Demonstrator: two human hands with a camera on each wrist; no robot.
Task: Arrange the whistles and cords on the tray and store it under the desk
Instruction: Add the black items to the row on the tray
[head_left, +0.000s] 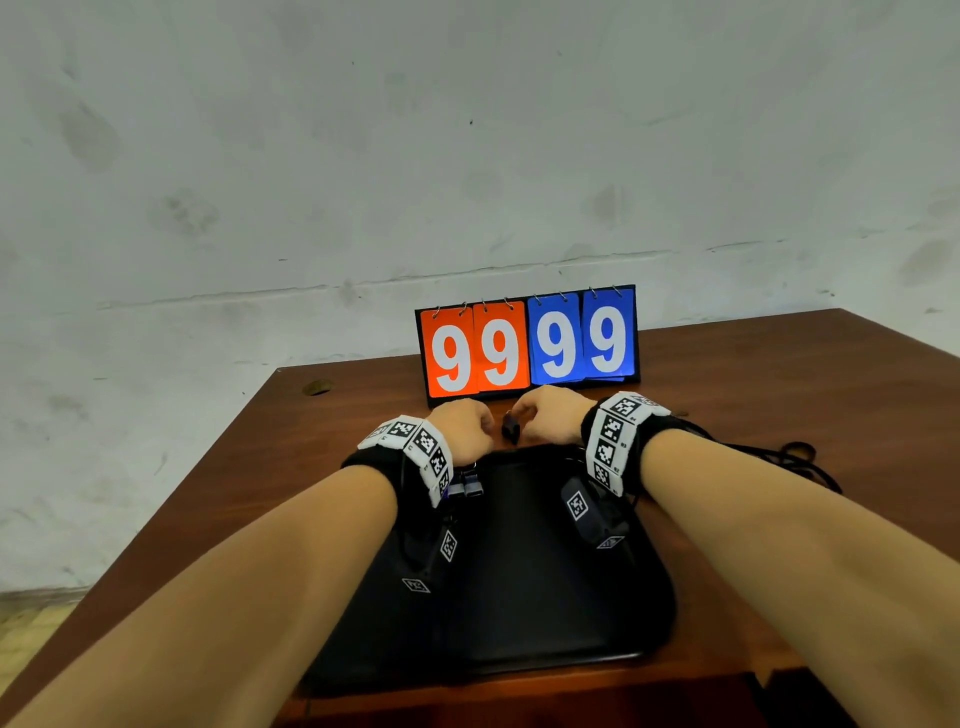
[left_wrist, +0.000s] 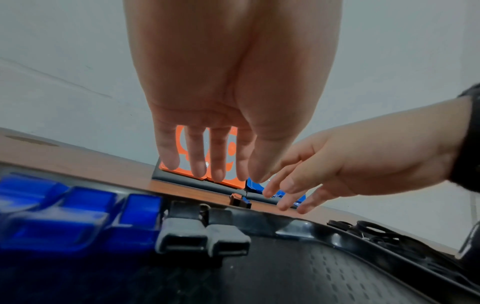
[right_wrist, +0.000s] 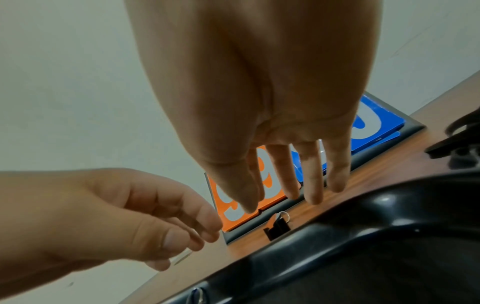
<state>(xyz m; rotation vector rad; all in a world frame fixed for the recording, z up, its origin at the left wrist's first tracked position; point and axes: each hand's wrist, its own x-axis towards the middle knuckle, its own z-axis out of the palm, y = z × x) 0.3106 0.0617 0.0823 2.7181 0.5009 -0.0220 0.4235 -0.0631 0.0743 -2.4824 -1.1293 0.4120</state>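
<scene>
— From the head view we see both hands past the far rim of the black tray (head_left: 571, 623), the left hand (head_left: 462, 428) and right hand (head_left: 553, 415) either side of a small black whistle (head_left: 511, 429) lying on the table (head_left: 779, 395) just in front of the scoreboard (head_left: 527, 345).

— Our left wrist view adds what the head view hides: blue whistles (left_wrist: 85, 222) and two grey-tipped ones (left_wrist: 205, 238) lying on the tray's left side, and black cords (left_wrist: 369, 230) beyond its right rim.

— And the hands?

— In the wrist views both are released, fingers loose and pointing down, holding nothing. The black whistle lies apart from them, its small ring visible in our right wrist view.

— Room?

— We see only a narrow strip of table between tray rim and scoreboard; the tray's right half is bare.
</scene>
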